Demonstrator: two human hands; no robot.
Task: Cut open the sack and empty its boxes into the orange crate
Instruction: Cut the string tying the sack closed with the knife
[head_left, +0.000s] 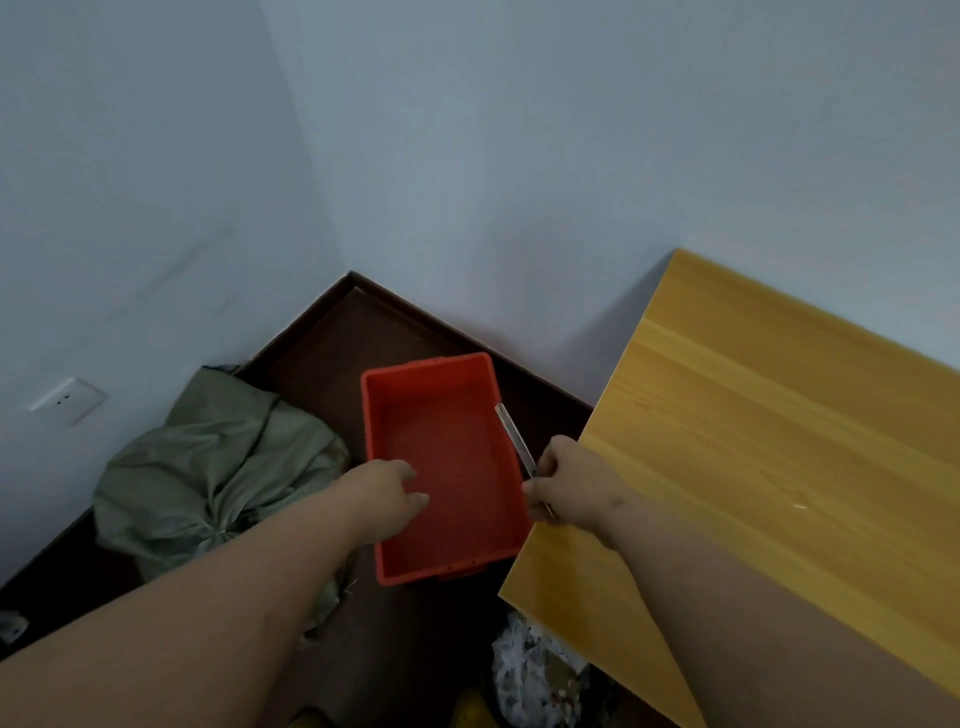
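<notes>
An orange crate stands on the dark floor in the room's corner, with nothing inside it. To its left lies a grey-green woven sack, bulging and tied shut at its neck near the bottom. My left hand hovers over the crate's near left side, fingers loosely curled and holding nothing. My right hand is at the crate's right rim, closed around a slim utility knife whose blade end points away from me. No boxes are visible.
A yellow wooden tabletop fills the right side, its edge touching the crate. A bin of crumpled paper waste sits below by the table corner. Pale walls meet behind; a wall socket is at left.
</notes>
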